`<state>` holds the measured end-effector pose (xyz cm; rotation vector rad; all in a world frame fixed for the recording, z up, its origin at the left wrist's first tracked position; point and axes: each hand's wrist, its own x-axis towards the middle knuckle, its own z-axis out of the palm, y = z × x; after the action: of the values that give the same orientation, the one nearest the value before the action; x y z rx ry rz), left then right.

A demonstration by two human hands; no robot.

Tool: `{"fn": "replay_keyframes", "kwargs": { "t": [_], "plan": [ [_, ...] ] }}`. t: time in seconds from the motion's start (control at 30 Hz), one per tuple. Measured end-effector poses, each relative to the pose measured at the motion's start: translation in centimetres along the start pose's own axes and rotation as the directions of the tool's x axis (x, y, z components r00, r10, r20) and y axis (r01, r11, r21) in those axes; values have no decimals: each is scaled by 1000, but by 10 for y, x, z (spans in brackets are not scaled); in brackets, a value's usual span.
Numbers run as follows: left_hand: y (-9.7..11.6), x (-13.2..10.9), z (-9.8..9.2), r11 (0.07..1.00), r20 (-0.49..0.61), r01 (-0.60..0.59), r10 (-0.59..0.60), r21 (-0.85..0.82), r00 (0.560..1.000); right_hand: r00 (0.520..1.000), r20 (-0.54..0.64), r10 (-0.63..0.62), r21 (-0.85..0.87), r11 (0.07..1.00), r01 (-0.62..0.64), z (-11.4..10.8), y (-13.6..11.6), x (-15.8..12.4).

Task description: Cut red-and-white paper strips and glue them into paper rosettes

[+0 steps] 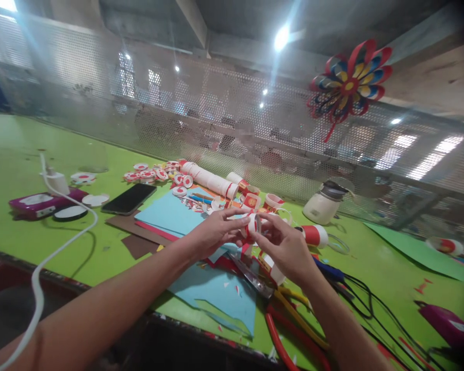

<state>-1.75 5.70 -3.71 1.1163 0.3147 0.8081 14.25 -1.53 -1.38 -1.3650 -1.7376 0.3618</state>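
Note:
Between both hands is a small white paper ring with red on it (253,224). My left hand (220,230) grips its left side, the thumb lying along the top. On the right, the fingers and thumb of my right hand (281,241) close on its rim. Below the hands lie scissors (251,275) with red and yellow handles, over cut blue paper (220,299). Red and white paper cups (251,201) stand or lie just behind the hands. A long stack of white paper cups (211,179) rests farther back.
A black phone (129,199) and a purple power strip (42,202) with a white cable are at left. Several red-dotted white discs (149,175) lie behind. A white jug (322,202), black cords (365,293) and green paper (421,252) are at right. A perforated screen (216,118) backs the table.

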Motion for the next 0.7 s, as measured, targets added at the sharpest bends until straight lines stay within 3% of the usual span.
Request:
{"fn": "replay_keyframes", "kwargs": {
  "t": [0.7],
  "plan": [
    [2, -2, 0, 999, 24, 28, -27, -27, 999, 999, -18, 50, 57, 997, -49, 1, -1, 0]
  ]
}}
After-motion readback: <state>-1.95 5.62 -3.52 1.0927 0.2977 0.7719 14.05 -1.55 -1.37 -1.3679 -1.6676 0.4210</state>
